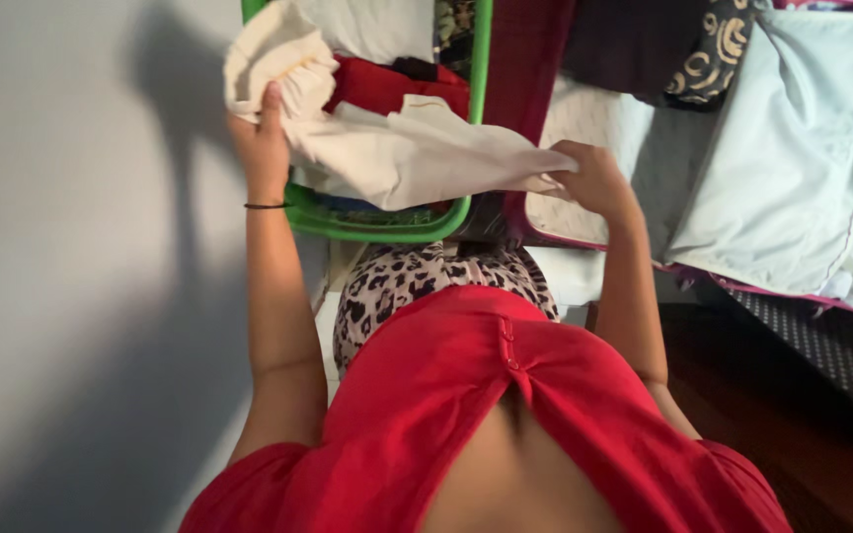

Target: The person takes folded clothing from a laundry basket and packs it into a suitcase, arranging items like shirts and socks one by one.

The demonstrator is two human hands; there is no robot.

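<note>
A cream-coloured cloth (417, 153) hangs stretched between my two hands above a green laundry basket (387, 229). My left hand (261, 133) grips one bunched end of the cloth near the top left, with a thin black band on its wrist. My right hand (592, 178) pinches the other end to the right of the basket. Under the cloth, inside the basket, lie a red garment (387, 87) and other clothes.
An open suitcase (713, 281) with a pink rim lies at the right, holding a pale blue folded item (802, 148) and dark patterned fabric (713, 49). A grey wall fills the left. I wear a red top and leopard-print trousers (417, 281). Dark floor lies at the lower right.
</note>
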